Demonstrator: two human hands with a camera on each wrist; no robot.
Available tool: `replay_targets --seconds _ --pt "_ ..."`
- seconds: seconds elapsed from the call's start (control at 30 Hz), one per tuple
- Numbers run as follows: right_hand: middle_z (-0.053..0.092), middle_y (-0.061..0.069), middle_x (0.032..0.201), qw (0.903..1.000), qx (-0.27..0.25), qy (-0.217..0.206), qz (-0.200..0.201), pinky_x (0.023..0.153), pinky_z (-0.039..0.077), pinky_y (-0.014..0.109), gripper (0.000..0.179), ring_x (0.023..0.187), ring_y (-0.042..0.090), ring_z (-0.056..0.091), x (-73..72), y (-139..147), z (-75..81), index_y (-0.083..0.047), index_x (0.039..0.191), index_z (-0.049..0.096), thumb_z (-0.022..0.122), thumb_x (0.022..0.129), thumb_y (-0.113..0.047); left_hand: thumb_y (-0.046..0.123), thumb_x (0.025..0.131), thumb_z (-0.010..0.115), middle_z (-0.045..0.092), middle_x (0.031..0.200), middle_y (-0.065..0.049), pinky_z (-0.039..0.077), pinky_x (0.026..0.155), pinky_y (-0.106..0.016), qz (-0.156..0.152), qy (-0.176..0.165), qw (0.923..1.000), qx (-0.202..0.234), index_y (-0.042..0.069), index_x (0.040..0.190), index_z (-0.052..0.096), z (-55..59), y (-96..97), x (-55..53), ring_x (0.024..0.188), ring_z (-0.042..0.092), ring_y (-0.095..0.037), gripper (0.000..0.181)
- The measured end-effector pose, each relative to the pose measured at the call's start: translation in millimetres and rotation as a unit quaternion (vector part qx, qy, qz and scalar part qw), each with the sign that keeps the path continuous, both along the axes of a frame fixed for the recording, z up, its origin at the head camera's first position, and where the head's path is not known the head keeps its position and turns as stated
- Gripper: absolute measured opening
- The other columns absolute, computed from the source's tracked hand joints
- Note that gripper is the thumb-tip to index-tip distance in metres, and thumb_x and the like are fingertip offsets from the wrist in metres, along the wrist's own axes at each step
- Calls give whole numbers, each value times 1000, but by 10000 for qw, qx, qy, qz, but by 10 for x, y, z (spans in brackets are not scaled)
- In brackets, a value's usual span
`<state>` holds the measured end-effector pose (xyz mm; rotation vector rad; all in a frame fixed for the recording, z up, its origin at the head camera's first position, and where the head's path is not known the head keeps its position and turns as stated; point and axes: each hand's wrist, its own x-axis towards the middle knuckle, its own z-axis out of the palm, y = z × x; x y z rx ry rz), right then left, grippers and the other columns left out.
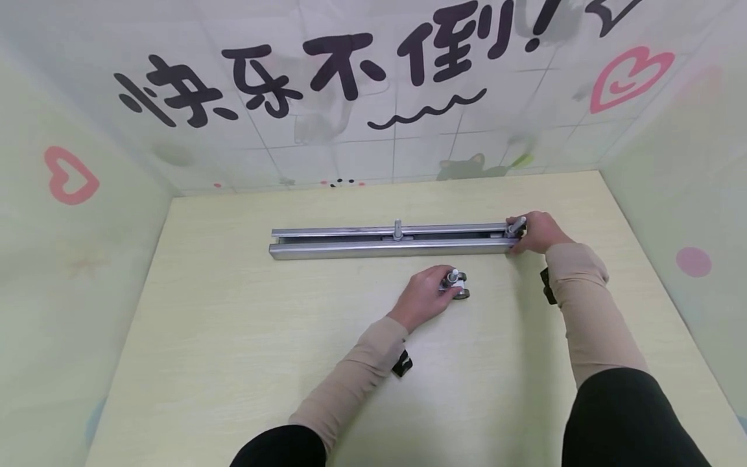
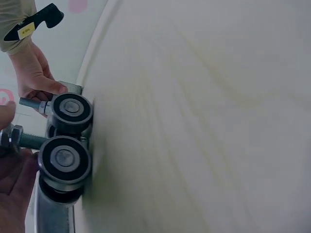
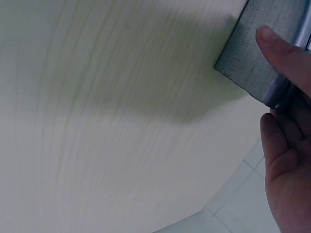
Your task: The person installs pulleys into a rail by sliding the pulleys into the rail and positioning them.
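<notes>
A silver metal track [image 1: 327, 250] with a slot along its top lies across the table. One bolt [image 1: 398, 230] stands up from the slot near the middle, another bolt [image 1: 516, 226] leans at the right end. My right hand [image 1: 539, 232] grips that right end; in the right wrist view the thumb [image 3: 279, 51] lies on the track's side wall [image 3: 248, 63]. Nearer to me, my left hand [image 1: 423, 298] pinches a roller trolley [image 1: 461, 294] by its bolt end. The left wrist view shows its dark-faced wheels [image 2: 64, 158] and threaded bolt [image 2: 33, 141].
The pale wood-grain table [image 1: 233, 350] carries the track near its far edge. Printed fabric walls [image 1: 350, 149] enclose the back and both sides. Each wrist wears a dark strap mount [image 1: 403, 363].
</notes>
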<state>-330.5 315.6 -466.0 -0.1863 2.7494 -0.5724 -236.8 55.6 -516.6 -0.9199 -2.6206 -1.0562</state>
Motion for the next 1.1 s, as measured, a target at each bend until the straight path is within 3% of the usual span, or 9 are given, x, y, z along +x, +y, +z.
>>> replay_targets --seconds 0.23,0.5,0.77,1.1 --pt "49 36 117 10000 2 77 -26 92 38 52 72 99 41 49 -3 6 -16 4 122 52 82 58 -11 22 81 68 67 94 -6 51 76 -20 114 150 9998 -25 4 103 61 -66 11 -6 85 64 -14 29" --pt "51 36 115 10000 -3 76 -26 88 39 50 71 93 37 48 -1 11 -27 4 122 52 81 59 -11 14 82 66 68 91 -7 52 73 -20 98 659 9977 -126 1 102 62 -99 24 -21 83 65 -14 23" --pt "50 36 116 10000 -52 53 0 89 39 50 72 94 37 49 -1 21 -41 4 123 51 81 60 -11 10 83 64 67 96 -11 51 79 -20 90 838 9963 -189 -2 105 60 -98 41 3 90 64 -17 25" --pt "52 36 113 9999 -34 99 -4 87 40 49 72 90 35 48 11 13 -26 4 123 51 81 60 -12 12 84 64 67 93 -11 52 77 -21 210 965 9951 90 -2 102 61 -80 23 25 86 64 -17 24"
